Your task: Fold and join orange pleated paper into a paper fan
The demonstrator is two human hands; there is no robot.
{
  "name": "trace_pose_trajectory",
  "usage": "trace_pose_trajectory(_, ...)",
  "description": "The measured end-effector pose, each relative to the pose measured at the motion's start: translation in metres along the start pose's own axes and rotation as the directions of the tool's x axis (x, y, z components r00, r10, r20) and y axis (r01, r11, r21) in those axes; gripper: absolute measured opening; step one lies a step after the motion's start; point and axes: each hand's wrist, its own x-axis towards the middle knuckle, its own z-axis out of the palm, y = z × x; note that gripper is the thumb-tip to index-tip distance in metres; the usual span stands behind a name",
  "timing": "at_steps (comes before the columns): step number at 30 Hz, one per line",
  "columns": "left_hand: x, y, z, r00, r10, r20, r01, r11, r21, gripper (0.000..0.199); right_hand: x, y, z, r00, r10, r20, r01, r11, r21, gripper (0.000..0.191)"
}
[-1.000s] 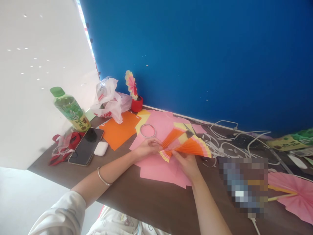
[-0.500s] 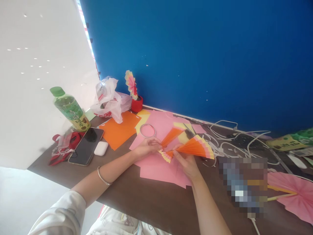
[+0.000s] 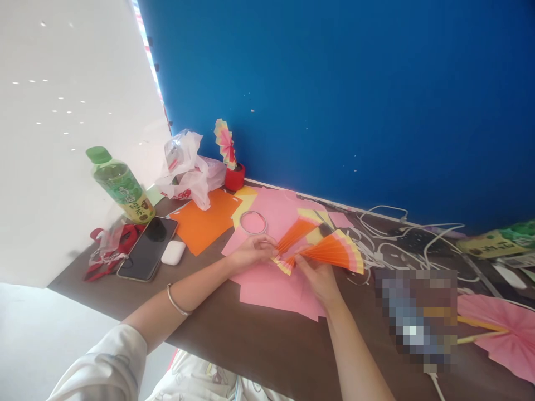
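Between my hands is a pleated paper fan (image 3: 330, 253), orange with pink and yellow edges, its folds spread into two wings. My left hand (image 3: 256, 250) is closed, pinching the fan's left portion near its narrow part. The right portion is gripped by my right hand (image 3: 316, 278), thumb on top and the other fingers partly hidden beneath. Below the hands lie pink paper sheets (image 3: 276, 298). A silver ring-shaped bangle (image 3: 253, 223) rests on the pink paper just beyond my left hand.
Left are a green-capped bottle (image 3: 121, 186), phone (image 3: 148, 248), white earphone case (image 3: 173, 253) and red lanyard (image 3: 129, 239). Behind stand a plastic bag (image 3: 188, 172) and red pot (image 3: 234, 178). Orange paper (image 3: 209, 220) lies near them. White cables (image 3: 393, 250) and a pink fan (image 3: 501, 328) are right.
The fan's right wing has tilted slightly, and its orange pleats on the left have spread a little. Both hands keep their hold with barely any movement.
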Motion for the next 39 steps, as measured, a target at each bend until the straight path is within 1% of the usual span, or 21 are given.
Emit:
trace_pose_trajectory(3, 0.0, 0.0, 0.0, 1.0, -0.011, -0.013, 0.011, 1.0, 0.027, 0.027, 0.001, 0.005, -0.001, 1.0, 0.022, -0.01, -0.023, 0.999, -0.033, 0.019)
trace_pose_trajectory(7, -0.001, 0.001, 0.002, 0.999, -0.024, -0.027, 0.025, 0.998, 0.053, 0.028, 0.002, 0.008, 0.0, 0.999, 0.022, -0.027, -0.023, 0.999, -0.042, 0.022)
trace_pose_trajectory(11, -0.003, 0.003, 0.003, 0.999, -0.032, -0.035, 0.034, 0.997, 0.069, 0.029, 0.001, 0.006, 0.005, 0.995, 0.035, -0.091, -0.037, 0.999, -0.021, 0.023)
trace_pose_trajectory(14, -0.003, 0.003, 0.004, 0.999, -0.028, -0.038, 0.031, 0.997, 0.076, 0.031, 0.0, 0.003, 0.007, 0.993, 0.041, -0.109, -0.041, 0.999, 0.003, 0.022)
trace_pose_trajectory(18, -0.002, 0.002, 0.003, 0.999, -0.01, -0.038, 0.013, 0.997, 0.072, 0.031, 0.0, 0.002, 0.008, 0.994, 0.033, -0.105, -0.029, 0.999, 0.039, 0.021)
trace_pose_trajectory(26, -0.001, 0.001, 0.002, 1.0, 0.026, -0.011, -0.025, 0.998, 0.059, 0.029, 0.0, 0.006, 0.007, 0.997, -0.023, -0.076, 0.031, 0.994, 0.109, 0.016)
trace_pose_trajectory(29, -0.001, 0.001, 0.001, 0.999, 0.03, -0.014, -0.029, 0.997, 0.066, 0.029, 0.0, 0.006, 0.007, 0.996, -0.013, -0.09, 0.024, 0.993, 0.118, 0.017)
trace_pose_trajectory(34, -0.002, 0.002, 0.002, 1.0, -0.015, -0.027, 0.017, 0.997, 0.081, 0.029, 0.001, 0.0, 0.01, 0.997, 0.017, -0.08, -0.012, 0.998, 0.068, 0.02)
trace_pose_trajectory(39, -0.003, 0.002, 0.004, 0.999, -0.02, -0.031, 0.022, 0.996, 0.082, 0.03, 0.002, -0.002, 0.011, 0.994, 0.032, -0.103, -0.026, 0.998, 0.052, 0.022)
